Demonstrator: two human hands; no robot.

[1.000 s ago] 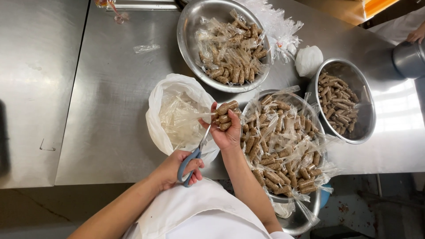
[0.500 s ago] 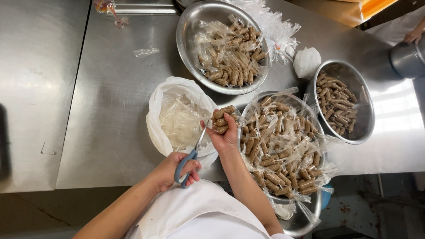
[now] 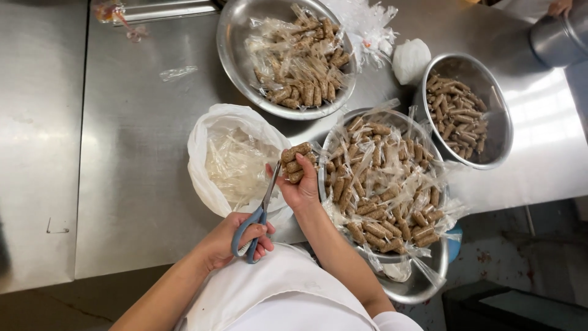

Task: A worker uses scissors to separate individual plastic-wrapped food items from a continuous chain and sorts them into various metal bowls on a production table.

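— What is each hand doing?

— The left hand (image 3: pixel 236 242) is clenched around the blue handles of a pair of scissors (image 3: pixel 260 214), whose blades point up toward the other hand. The right hand (image 3: pixel 300 184) is closed around a small packet of brown rolls (image 3: pixel 297 162) in clear wrap, held up just by the blade tips.

— Where does that happen on the table?

— Near the front edge of the steel table (image 3: pixel 141 153), above the rim of a white plastic bag (image 3: pixel 211 159) that holds crumpled clear wrappers.

— And around it?

— Just right of the packet, a metal bowl (image 3: pixel 422 285) heaped with wrapped rolls overhangs the front edge. A second bowl (image 3: pixel 236 55) of wrapped rolls stands at the far edge. Toward the right end, a third bowl (image 3: pixel 499 132) holds unwrapped rolls. Between the far and right bowls lies a small knotted white bag (image 3: pixel 410 60).
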